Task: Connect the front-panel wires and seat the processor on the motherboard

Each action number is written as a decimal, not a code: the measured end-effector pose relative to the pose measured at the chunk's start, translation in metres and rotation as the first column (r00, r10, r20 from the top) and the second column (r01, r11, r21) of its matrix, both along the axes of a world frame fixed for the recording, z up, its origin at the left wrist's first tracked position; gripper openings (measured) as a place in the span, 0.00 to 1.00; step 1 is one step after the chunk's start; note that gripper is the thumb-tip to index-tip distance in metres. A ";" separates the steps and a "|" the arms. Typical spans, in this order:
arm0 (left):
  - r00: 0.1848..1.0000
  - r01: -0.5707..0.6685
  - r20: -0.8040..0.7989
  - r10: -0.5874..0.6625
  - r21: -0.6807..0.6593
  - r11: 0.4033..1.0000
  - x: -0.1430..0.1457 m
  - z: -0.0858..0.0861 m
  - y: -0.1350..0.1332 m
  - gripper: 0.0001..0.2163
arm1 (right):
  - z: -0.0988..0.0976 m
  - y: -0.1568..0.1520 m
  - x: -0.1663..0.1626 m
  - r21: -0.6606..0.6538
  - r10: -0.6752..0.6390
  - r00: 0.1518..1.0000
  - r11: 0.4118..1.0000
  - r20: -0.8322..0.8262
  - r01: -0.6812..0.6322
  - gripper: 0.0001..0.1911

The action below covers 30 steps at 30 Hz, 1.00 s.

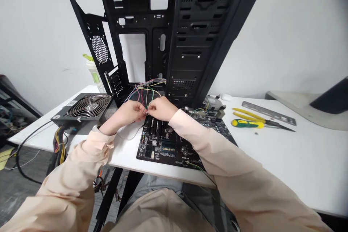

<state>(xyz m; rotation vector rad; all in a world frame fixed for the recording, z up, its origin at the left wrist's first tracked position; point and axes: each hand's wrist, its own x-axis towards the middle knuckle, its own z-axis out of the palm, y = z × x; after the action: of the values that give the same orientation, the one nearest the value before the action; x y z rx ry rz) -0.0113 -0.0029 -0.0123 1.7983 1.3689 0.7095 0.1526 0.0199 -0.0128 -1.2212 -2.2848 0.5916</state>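
My left hand (129,112) and my right hand (161,108) meet over the far left corner of a black motherboard (163,145) lying on the white table (285,159). Both hands are closed in a pinch on thin coloured wires (144,92) that run out of the open black computer case (168,36) standing behind the board. The fingertips touch each other at the wire ends; what connector they hold is too small to make out.
A power supply with a round fan grille (87,108) sits at the table's left end, its cables hanging off the edge. A yellow-and-green screwdriver (247,123), yellow-handled pliers (252,116) and a metal I/O plate (269,113) lie to the right.
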 end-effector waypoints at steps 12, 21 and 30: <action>0.971 0.036 -0.239 0.026 0.253 0.967 0.000 -0.008 -0.001 0.04 | -0.004 0.000 -0.002 0.069 0.015 0.998 0.997 0.066 -0.020 0.05; 0.940 0.068 -0.337 0.056 0.344 0.936 0.004 -0.014 -0.005 0.03 | -0.017 0.009 0.000 -0.068 0.027 0.999 0.997 -0.032 -0.030 0.04; 0.909 0.067 -0.405 0.098 0.374 0.925 0.006 -0.011 -0.008 0.03 | -0.011 0.004 -0.002 0.059 0.042 0.998 0.997 0.046 -0.045 0.05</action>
<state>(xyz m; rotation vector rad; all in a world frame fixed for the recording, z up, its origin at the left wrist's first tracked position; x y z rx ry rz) -0.0053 -0.0105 -0.0230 2.3567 1.6025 0.6546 0.1506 0.0236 -0.0234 -1.1695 -2.3543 0.5117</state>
